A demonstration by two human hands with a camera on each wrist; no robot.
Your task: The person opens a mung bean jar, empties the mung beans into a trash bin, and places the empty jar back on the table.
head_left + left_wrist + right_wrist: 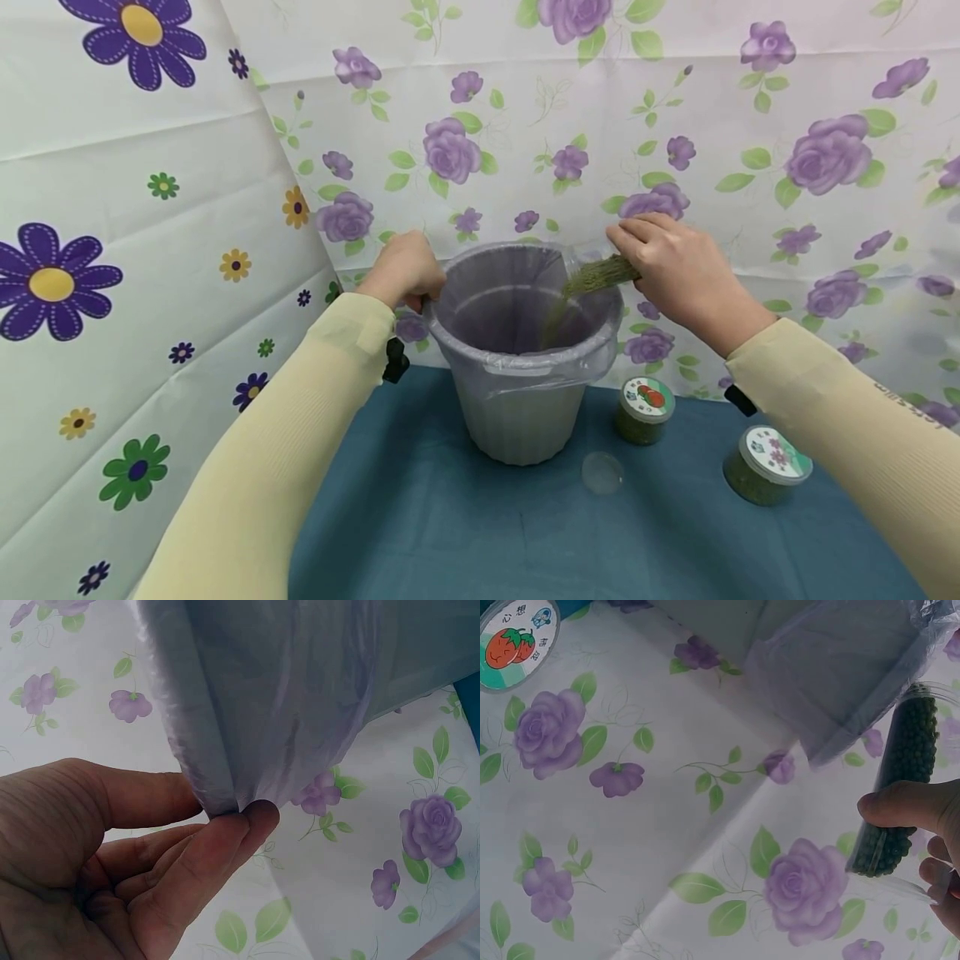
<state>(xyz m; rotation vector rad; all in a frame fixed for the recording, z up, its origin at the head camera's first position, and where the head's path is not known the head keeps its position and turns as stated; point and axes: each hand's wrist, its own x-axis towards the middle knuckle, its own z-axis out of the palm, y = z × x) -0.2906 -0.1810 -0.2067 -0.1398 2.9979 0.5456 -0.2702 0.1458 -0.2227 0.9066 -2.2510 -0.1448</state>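
A grey trash bin (517, 417) lined with a thin plastic bag (525, 379) stands at the middle of the table. My left hand (405, 271) is at its left rim, thumb and fingers pinching the liner's folded edge, close up in the left wrist view. In my right hand (671, 271) is a clear plastic jar (889, 780) of small green beans (915, 742), tipped over the bin's right rim. A stream of beans (557, 317) falls into the bin. The bottom inside the bin is hidden.
Right of the bin stands a lidded jar (643, 410) with a tomato label. Another lidded jar (767, 467) with a flower label is farther right. A clear round lid (602, 473) lies on the blue tablecloth (480, 533). Flowered cloth (525, 108) hangs behind.
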